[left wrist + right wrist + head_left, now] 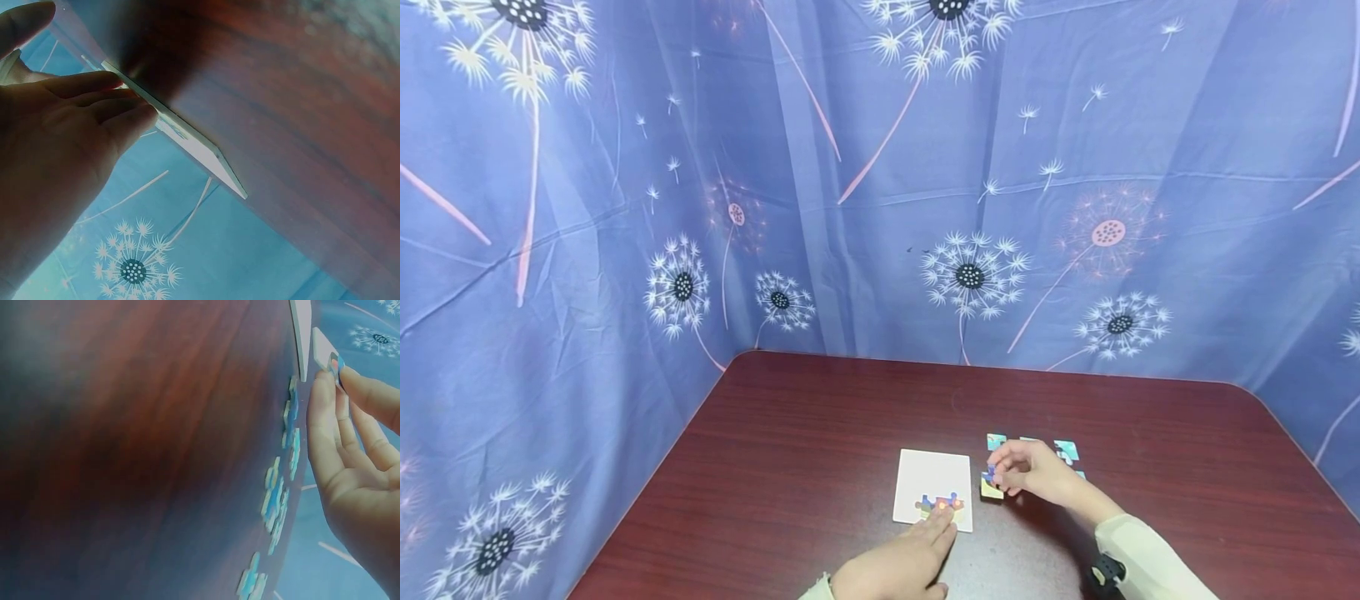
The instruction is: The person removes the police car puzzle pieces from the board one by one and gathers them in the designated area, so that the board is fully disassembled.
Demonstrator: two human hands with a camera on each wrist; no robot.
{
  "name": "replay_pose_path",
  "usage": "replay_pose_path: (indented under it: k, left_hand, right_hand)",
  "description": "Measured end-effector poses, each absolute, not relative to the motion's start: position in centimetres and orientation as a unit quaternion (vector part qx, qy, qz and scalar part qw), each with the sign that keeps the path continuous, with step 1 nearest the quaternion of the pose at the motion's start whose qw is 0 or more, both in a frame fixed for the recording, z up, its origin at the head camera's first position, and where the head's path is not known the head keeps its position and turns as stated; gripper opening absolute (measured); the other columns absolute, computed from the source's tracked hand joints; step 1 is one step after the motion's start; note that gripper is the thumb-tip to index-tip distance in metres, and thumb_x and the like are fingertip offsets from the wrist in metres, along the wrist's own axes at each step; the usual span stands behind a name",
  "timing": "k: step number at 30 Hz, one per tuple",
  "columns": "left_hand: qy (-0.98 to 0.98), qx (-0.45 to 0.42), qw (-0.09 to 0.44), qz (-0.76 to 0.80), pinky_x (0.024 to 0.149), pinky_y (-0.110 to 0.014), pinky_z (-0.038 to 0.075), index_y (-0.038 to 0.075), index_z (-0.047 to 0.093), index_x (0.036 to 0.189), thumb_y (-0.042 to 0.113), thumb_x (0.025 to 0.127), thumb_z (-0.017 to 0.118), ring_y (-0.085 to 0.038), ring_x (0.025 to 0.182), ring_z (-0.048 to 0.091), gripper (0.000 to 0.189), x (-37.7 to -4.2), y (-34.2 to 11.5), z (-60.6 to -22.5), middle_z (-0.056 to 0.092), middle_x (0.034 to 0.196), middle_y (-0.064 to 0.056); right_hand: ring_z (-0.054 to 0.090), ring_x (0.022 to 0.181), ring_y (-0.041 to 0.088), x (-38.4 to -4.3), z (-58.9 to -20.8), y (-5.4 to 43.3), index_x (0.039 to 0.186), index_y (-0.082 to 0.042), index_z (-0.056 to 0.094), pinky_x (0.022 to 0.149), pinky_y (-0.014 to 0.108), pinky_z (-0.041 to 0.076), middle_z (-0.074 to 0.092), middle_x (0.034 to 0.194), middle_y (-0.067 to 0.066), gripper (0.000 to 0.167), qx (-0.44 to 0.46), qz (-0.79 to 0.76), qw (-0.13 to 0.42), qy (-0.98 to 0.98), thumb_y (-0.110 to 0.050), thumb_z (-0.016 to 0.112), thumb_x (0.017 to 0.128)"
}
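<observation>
A white square board lies on the table, with a few joined jigsaw pieces along its near edge. My left hand rests its extended fingers on those pieces; the left wrist view shows the fingertips at the board's edge. Just right of the board, my right hand pinches a jigsaw piece between thumb and fingers. In the right wrist view this piece is tilted up off the table, its pale side showing. Fingers hide part of its picture.
Several loose jigsaw pieces, one at the back right and another behind the right hand, lie on the dark red-brown table. Some are partly covered by that hand. A blue dandelion-print curtain hangs along the table's back and left sides.
</observation>
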State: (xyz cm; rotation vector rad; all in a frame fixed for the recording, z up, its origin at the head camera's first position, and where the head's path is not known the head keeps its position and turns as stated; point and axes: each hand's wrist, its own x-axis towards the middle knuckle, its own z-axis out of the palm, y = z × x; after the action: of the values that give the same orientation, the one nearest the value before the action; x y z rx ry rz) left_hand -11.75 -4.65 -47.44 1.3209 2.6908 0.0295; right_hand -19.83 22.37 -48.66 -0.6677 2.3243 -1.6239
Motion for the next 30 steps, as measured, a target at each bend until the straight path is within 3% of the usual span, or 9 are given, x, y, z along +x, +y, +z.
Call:
replay_pose_path:
  k: [14, 24, 30]
  left_hand:
    - [0.894, 0.444, 0.065, -0.003, 0.111, -0.026, 0.03, 0.0, 0.044, 0.141, 0.036, 0.088, 0.064, -0.02, 0.142, 0.029, 0.067, -11.7, -4.7, -47.4, 0.037, 0.151, -0.013]
    - [0.895, 0.438, 0.084, 0.012, 0.111, -0.026, 0.031, 0.0, 0.042, 0.143, 0.035, 0.089, 0.064, -0.02, 0.142, 0.027, 0.068, -11.8, -4.6, -47.4, 0.034, 0.152, -0.013]
    - [0.894, 0.439, 0.082, 0.012, 0.111, -0.027, 0.031, 0.0, 0.042, 0.142, 0.035, 0.089, 0.064, -0.02, 0.142, 0.028, 0.068, -11.8, -4.6, -47.4, 0.035, 0.152, -0.013]
  right_hand:
    - [0.064, 0.065, 0.017, -18.3, -49.6, 23.4, 0.101, 0.011, 0.06, 0.055, 0.033, 0.056, 0.065, 0.081, 0.018, 0.019, -0.225, -0.553, 0.126, 0.792, 0.003, 0.064, 0.085]
    - [0.054, 0.059, 0.004, -17.9, -49.6, 23.3, 0.097, 0.007, 0.064, 0.049, 0.023, 0.048, 0.065, 0.079, 0.016, 0.016, -0.223, -0.539, 0.11, 0.805, 0.002, 0.067, 0.083]
    - [0.052, 0.058, 0.003, -18.0, -49.7, 23.3, 0.096, 0.005, 0.066, 0.048, 0.021, 0.047, 0.064, 0.079, 0.013, 0.016, -0.21, -0.527, 0.107, 0.816, -0.002, 0.07, 0.082]
